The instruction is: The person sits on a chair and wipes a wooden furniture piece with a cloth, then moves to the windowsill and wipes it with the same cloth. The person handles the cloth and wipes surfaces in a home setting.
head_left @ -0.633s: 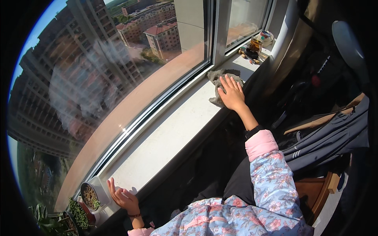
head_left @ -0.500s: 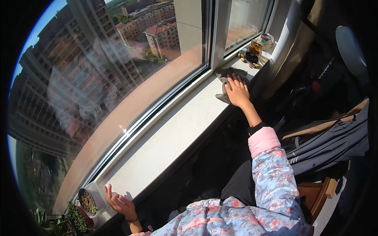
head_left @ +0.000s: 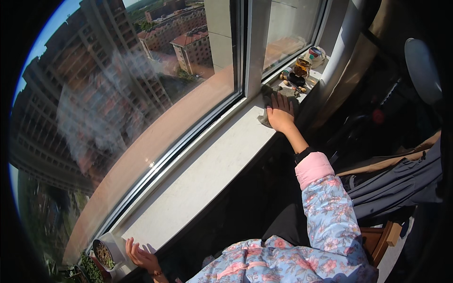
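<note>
My right hand (head_left: 281,116) lies flat, fingers stretched out, on a crumpled grey-green cloth (head_left: 268,98) that rests on the white windowsill (head_left: 198,177). The cloth's far edge sits close to the small things at the sill's far end. At the near left end, my left hand (head_left: 140,257) is open, with slightly bent fingers apart and nothing in them. It hovers or rests by the sill's edge, beside a white plant pot (head_left: 113,246) with dry soil and small growth; contact with the sill I cannot tell.
Past the cloth stand a glass jar (head_left: 302,66) of amber liquid, a dark rounded object (head_left: 297,79) and several small nut-like pieces. Green plants (head_left: 89,269) crowd the near left. The window (head_left: 188,89) borders the sill; dark clothes (head_left: 401,174) hang at right.
My right hand and the cloth have slid slightly farther along the sill, nearer the jar. The left hand stays by the pot. The whole view has shifted a little.
</note>
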The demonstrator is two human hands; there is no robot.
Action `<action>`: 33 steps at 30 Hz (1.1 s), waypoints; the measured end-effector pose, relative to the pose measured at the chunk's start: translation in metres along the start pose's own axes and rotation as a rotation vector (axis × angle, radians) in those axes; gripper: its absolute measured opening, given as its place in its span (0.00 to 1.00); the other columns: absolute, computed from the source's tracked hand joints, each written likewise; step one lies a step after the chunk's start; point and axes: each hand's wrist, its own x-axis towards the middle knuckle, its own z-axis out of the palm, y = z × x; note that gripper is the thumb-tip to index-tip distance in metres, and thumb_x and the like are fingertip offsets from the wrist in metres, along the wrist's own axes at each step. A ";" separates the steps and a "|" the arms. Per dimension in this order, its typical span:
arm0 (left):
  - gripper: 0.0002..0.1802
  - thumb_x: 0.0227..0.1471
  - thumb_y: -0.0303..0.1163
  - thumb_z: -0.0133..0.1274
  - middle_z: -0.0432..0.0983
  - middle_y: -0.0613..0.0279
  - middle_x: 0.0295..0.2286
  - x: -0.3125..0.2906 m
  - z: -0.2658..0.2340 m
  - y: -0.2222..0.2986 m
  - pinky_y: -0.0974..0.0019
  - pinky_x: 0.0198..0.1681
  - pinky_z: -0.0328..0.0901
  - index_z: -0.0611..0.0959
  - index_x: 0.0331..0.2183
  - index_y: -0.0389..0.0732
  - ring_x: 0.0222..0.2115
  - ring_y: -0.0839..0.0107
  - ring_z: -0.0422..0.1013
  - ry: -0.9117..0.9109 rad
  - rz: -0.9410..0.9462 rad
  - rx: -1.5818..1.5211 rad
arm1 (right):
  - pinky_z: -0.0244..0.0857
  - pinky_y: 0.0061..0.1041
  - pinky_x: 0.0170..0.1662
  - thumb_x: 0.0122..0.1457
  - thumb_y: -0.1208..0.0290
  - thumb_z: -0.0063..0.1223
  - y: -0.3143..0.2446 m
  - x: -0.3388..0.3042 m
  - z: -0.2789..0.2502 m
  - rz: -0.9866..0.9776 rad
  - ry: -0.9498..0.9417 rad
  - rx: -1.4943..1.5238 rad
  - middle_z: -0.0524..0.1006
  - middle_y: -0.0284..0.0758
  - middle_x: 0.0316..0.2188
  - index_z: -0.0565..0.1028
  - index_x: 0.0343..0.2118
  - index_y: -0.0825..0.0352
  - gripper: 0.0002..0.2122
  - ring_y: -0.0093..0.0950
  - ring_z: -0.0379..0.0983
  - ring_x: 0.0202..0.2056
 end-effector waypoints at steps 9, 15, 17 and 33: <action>0.12 0.58 0.24 0.37 0.76 0.52 0.36 -0.007 0.002 -0.006 0.51 0.50 0.64 0.74 0.40 0.34 0.39 0.53 0.72 0.001 0.048 -0.033 | 0.33 0.48 0.64 0.60 0.56 0.39 -0.108 -0.114 -0.023 -0.296 0.058 0.114 0.50 0.52 0.63 0.55 0.61 0.69 0.30 0.49 0.43 0.64; 0.13 0.58 0.25 0.38 0.78 0.55 0.34 -0.007 0.005 -0.008 0.52 0.51 0.63 0.74 0.42 0.34 0.36 0.55 0.74 0.072 0.101 -0.001 | 0.31 0.47 0.65 0.59 0.57 0.39 -0.224 -0.230 -0.056 -0.764 -0.111 0.377 0.52 0.47 0.63 0.59 0.60 0.66 0.28 0.46 0.42 0.64; 0.10 0.58 0.26 0.40 0.79 0.56 0.33 -0.005 0.004 -0.006 0.52 0.52 0.62 0.74 0.40 0.36 0.35 0.57 0.74 0.066 0.073 -0.020 | 0.34 0.45 0.65 0.59 0.56 0.40 -0.233 -0.239 -0.057 -0.836 -0.155 0.421 0.53 0.43 0.63 0.60 0.60 0.64 0.27 0.42 0.44 0.65; 0.19 0.65 0.43 0.25 0.49 0.42 0.60 0.030 -0.064 0.071 0.52 0.50 0.68 0.67 0.35 0.42 0.52 0.48 0.66 -0.301 -1.103 -2.559 | 0.30 0.34 0.67 0.64 0.51 0.25 -0.103 -0.076 -0.014 -0.099 -0.138 -0.032 0.47 0.30 0.67 0.48 0.65 0.58 0.28 0.29 0.38 0.67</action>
